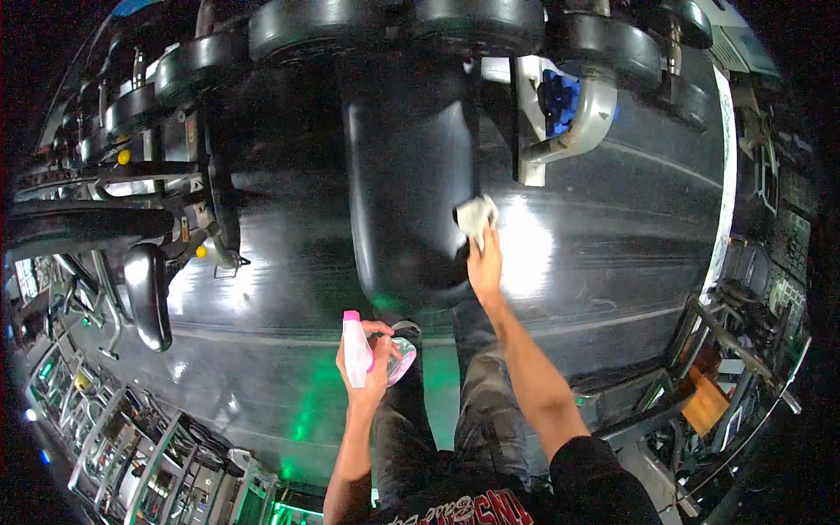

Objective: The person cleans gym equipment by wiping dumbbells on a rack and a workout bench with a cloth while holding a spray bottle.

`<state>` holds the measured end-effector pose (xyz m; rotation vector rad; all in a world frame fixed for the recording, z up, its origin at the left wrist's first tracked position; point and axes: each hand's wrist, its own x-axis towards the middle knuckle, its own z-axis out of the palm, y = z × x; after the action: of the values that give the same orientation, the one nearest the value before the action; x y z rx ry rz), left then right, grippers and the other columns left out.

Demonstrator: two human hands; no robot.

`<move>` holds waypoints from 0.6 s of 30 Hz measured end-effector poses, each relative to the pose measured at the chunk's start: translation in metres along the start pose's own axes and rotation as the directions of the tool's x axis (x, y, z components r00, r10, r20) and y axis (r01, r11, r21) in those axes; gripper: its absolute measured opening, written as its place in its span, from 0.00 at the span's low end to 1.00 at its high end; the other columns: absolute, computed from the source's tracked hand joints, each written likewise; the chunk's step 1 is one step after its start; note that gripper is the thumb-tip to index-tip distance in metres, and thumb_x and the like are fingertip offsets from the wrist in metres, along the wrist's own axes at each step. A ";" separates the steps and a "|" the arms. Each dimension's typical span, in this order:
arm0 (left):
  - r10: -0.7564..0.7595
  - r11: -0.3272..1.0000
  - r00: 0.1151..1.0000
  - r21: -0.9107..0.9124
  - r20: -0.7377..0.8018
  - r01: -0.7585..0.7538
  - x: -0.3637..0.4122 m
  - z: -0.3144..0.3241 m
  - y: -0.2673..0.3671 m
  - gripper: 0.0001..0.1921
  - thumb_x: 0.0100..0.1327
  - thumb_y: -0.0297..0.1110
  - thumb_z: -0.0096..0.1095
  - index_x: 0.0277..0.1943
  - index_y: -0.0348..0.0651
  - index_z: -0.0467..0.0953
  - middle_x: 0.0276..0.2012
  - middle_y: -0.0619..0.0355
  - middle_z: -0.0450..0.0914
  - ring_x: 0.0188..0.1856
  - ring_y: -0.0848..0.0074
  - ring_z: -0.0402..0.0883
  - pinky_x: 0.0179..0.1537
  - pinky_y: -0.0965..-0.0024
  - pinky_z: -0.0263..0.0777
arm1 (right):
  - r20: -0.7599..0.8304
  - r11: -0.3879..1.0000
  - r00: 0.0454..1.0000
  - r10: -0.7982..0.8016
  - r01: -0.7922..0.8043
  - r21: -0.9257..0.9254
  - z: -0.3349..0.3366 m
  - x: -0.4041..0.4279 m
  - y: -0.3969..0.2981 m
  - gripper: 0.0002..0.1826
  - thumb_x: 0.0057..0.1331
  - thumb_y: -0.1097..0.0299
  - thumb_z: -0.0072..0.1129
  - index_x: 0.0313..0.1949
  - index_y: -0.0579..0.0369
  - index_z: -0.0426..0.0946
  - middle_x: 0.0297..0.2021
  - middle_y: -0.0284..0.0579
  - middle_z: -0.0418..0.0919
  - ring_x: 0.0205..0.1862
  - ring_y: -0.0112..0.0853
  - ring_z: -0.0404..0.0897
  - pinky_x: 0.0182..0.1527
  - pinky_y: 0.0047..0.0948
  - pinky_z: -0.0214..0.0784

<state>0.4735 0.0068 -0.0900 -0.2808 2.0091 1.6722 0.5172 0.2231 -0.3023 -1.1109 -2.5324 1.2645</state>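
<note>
My left hand grips a spray bottle with a white trigger head, a pink nozzle and a clear body, held low in front of my legs. In my right hand is a pale cloth, pressed against the right edge of a black padded bench. The bench stretches away from me, its near end by my feet. Light glints off its smooth cover. The far end runs into shadow beneath a row of dumbbells.
Large black dumbbells line a rack across the far side. A bent grey metal frame stands right of the bench. To the left is another bench with a black padded seat. Gym machines stand at right on the dark floor.
</note>
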 end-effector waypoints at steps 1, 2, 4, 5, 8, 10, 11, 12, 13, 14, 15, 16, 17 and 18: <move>0.008 0.999 1.000 -0.033 0.001 -0.008 -0.002 -0.005 0.001 0.04 0.63 0.19 0.57 0.40 0.33 0.72 0.37 0.52 0.77 0.27 0.77 0.79 0.29 0.74 0.72 | -0.090 0.998 0.994 -0.062 0.062 -0.007 0.000 -0.030 0.014 0.23 0.66 0.74 0.55 0.60 0.63 0.67 0.61 0.61 0.66 0.62 0.54 0.67 0.63 0.41 0.61; 0.013 0.998 1.000 -0.059 -0.004 -0.013 -0.005 -0.013 0.000 0.04 0.63 0.20 0.57 0.40 0.33 0.72 0.36 0.52 0.77 0.27 0.77 0.79 0.29 0.74 0.71 | -0.080 0.999 0.997 -0.002 -0.002 -0.042 0.003 -0.059 0.021 0.24 0.64 0.76 0.56 0.60 0.62 0.68 0.63 0.61 0.64 0.63 0.54 0.66 0.63 0.41 0.60; 0.013 0.999 1.000 -0.030 0.002 -0.013 -0.015 -0.035 -0.006 0.04 0.63 0.20 0.57 0.40 0.33 0.72 0.36 0.53 0.77 0.27 0.77 0.79 0.29 0.74 0.71 | -0.081 0.996 0.994 0.069 -0.074 -0.057 0.013 -0.114 0.010 0.26 0.60 0.79 0.56 0.60 0.59 0.69 0.66 0.61 0.60 0.65 0.55 0.63 0.65 0.42 0.58; 0.012 1.000 1.000 -0.022 0.012 -0.012 -0.018 -0.043 -0.008 0.04 0.63 0.20 0.58 0.40 0.33 0.72 0.35 0.53 0.77 0.27 0.78 0.79 0.29 0.74 0.72 | -0.120 0.995 0.990 0.070 -0.078 -0.064 0.021 -0.136 0.011 0.27 0.59 0.80 0.56 0.60 0.58 0.69 0.66 0.62 0.59 0.65 0.56 0.62 0.65 0.43 0.58; 0.006 1.000 0.997 0.014 0.072 -0.007 -0.034 -0.069 -0.018 0.05 0.63 0.21 0.58 0.41 0.33 0.72 0.35 0.54 0.77 0.27 0.78 0.79 0.29 0.75 0.72 | -0.213 0.857 0.898 0.385 -0.262 0.444 0.057 -0.177 -0.004 0.31 0.56 0.81 0.55 0.61 0.56 0.69 0.66 0.64 0.59 0.66 0.56 0.61 0.67 0.44 0.55; 0.024 0.995 0.994 0.091 0.110 -0.034 -0.045 -0.092 -0.021 0.06 0.64 0.21 0.56 0.43 0.33 0.71 0.35 0.52 0.77 0.26 0.76 0.80 0.29 0.73 0.74 | -0.217 0.969 0.946 0.242 -0.226 0.095 0.079 -0.205 -0.033 0.28 0.57 0.78 0.54 0.60 0.55 0.71 0.64 0.65 0.62 0.64 0.55 0.64 0.66 0.43 0.56; 0.039 0.988 0.986 0.145 0.162 -0.063 -0.048 -0.095 -0.022 0.06 0.65 0.20 0.53 0.44 0.32 0.70 0.35 0.50 0.77 0.26 0.74 0.80 0.29 0.71 0.76 | -0.226 0.978 0.952 0.208 -0.199 0.064 0.090 -0.218 -0.037 0.26 0.59 0.75 0.54 0.59 0.55 0.72 0.61 0.65 0.66 0.62 0.54 0.69 0.65 0.42 0.58; 0.044 0.986 0.986 0.153 0.158 -0.069 -0.052 -0.104 -0.023 0.06 0.65 0.20 0.53 0.44 0.32 0.70 0.35 0.50 0.77 0.26 0.74 0.80 0.29 0.71 0.76 | -0.138 0.952 0.952 0.273 -0.246 0.182 0.105 -0.233 -0.057 0.24 0.62 0.72 0.54 0.59 0.56 0.72 0.57 0.64 0.71 0.57 0.53 0.73 0.61 0.41 0.62; 0.023 0.990 0.989 0.136 0.146 -0.043 -0.055 -0.111 -0.026 0.06 0.64 0.20 0.54 0.44 0.31 0.70 0.36 0.50 0.77 0.26 0.74 0.80 0.29 0.72 0.76 | -0.047 0.911 0.945 0.322 -0.296 0.288 0.118 -0.242 -0.075 0.23 0.64 0.68 0.54 0.60 0.56 0.71 0.52 0.64 0.75 0.53 0.52 0.77 0.58 0.40 0.66; 0.002 0.994 0.990 0.110 0.144 -0.018 -0.057 -0.112 -0.026 0.06 0.64 0.20 0.55 0.43 0.31 0.70 0.36 0.50 0.77 0.26 0.75 0.80 0.29 0.72 0.76 | 0.056 0.875 0.927 0.370 -0.368 0.314 0.129 -0.245 -0.077 0.23 0.65 0.65 0.54 0.59 0.57 0.71 0.48 0.62 0.77 0.49 0.51 0.79 0.54 0.40 0.68; 0.005 0.994 0.988 0.103 0.152 -0.021 -0.060 -0.111 -0.024 0.06 0.64 0.20 0.55 0.43 0.31 0.70 0.36 0.50 0.77 0.26 0.75 0.80 0.29 0.72 0.76 | 0.163 0.834 0.896 0.412 -0.444 0.328 0.138 -0.250 -0.075 0.22 0.67 0.62 0.54 0.58 0.59 0.71 0.44 0.61 0.80 0.46 0.50 0.81 0.50 0.39 0.70; 0.016 0.996 0.989 0.088 0.150 -0.030 -0.061 -0.114 -0.021 0.06 0.64 0.20 0.56 0.43 0.31 0.70 0.36 0.50 0.77 0.26 0.75 0.80 0.29 0.72 0.76 | 0.176 0.784 0.907 0.382 -0.419 0.458 0.139 -0.241 -0.087 0.22 0.66 0.62 0.55 0.56 0.61 0.71 0.43 0.60 0.80 0.46 0.48 0.81 0.49 0.39 0.70; 0.027 0.997 0.989 0.072 0.147 -0.038 -0.062 -0.116 -0.019 0.07 0.63 0.20 0.57 0.43 0.31 0.70 0.37 0.50 0.77 0.27 0.75 0.80 0.30 0.72 0.76 | 0.101 0.833 0.942 0.319 -0.329 0.444 0.135 -0.229 -0.094 0.19 0.66 0.64 0.55 0.54 0.59 0.72 0.41 0.59 0.81 0.45 0.49 0.82 0.48 0.40 0.71; 0.032 0.996 0.991 0.081 0.133 -0.043 -0.063 -0.123 -0.016 0.07 0.63 0.20 0.57 0.43 0.31 0.70 0.37 0.50 0.77 0.27 0.75 0.80 0.30 0.72 0.76 | 0.105 0.815 0.961 0.257 -0.274 0.511 0.125 -0.213 -0.109 0.18 0.65 0.67 0.56 0.54 0.57 0.73 0.45 0.58 0.80 0.47 0.49 0.80 0.51 0.39 0.70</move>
<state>0.5044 -0.1251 -0.0580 -0.1012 1.9905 1.5810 0.5623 -0.0388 -0.2576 -1.3293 -1.8878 1.8984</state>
